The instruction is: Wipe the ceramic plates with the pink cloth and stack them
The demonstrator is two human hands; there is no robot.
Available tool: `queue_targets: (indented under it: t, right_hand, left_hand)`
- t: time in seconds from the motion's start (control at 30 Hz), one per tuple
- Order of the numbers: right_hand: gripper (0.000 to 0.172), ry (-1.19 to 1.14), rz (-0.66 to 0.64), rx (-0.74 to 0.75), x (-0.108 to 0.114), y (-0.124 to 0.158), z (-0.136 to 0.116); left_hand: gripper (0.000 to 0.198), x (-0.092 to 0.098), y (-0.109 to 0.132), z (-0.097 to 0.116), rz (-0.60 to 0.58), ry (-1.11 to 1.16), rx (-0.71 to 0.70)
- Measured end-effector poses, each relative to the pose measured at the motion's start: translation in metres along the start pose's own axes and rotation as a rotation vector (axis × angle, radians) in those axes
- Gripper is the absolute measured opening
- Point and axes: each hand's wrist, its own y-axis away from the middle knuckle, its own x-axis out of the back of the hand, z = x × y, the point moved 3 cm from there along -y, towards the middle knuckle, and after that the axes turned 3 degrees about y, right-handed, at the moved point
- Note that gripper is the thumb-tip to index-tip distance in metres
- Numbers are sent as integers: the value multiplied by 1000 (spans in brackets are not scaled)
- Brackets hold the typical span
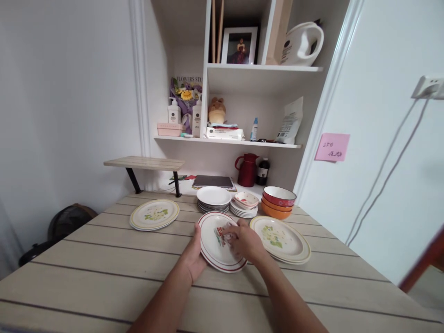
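My left hand (194, 259) grips the left edge of a white plate (217, 254) with red rim lines, its thumb on the rim and its fingers beneath. The plate is tilted towards me, and a second rim edge seems to show under it. My right hand (247, 243) is over the plate's right half, index finger stretched across the printed picture in the middle; the other fingers are slightly blurred. Right of it lies a stack of yellow-rimmed plates (287, 240) with a green leaf print. Similar yellow-rimmed plates (144, 217) lie at the left.
Behind stand a stack of white plates (213, 195), smaller plates (243, 212) topped by square dishes (246, 200), and red and orange bowls (277, 203). Farther back are a red jug (247, 171), a dark bottle (263, 172) and a small raised shelf (145, 163).
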Motion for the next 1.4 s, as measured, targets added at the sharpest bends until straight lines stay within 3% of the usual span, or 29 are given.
queue_targets:
  t: [0.13,0.27,0.37,0.53,0.67,0.83,0.93,1.1,1.23,1.4]
  right_hand:
    - [40,-95,-37,238,-10,14,-33]
    - [64,-164,142,371,-16,8,-50]
    - [64,-170,285,335,-12,-6,-44]
    - [38,-34,396,124,4,-18,-17]
    - [29,89,303,-4,6,-16,4]
    - [30,26,142,-113,2,-11,19]
    - [29,-22,50,-66,2,-2,14]
    - [33,-161,-81,181,-6,15,-18]
    - [35,-302,50,303,-18,9,-43]
    - [45,-258,288,189,-15,-13,-34]
  left_hand:
    - [70,-3,3,1,-13,29,20]
    - [68,-8,5,0,26,2,44]
    - [68,-11,7,-1,43,-30,61]
    - [68,-16,9,-1,110,-75,78]
    - [70,-11,8,1,174,-62,40]
    - [72,1,2,1,237,-20,-7]
    - [73,1,1,0,210,16,-4]
    - [66,-8,6,1,106,59,-4]
    - [62,-11,8,2,114,33,-2]
    - [61,-15,8,1,136,-17,35]
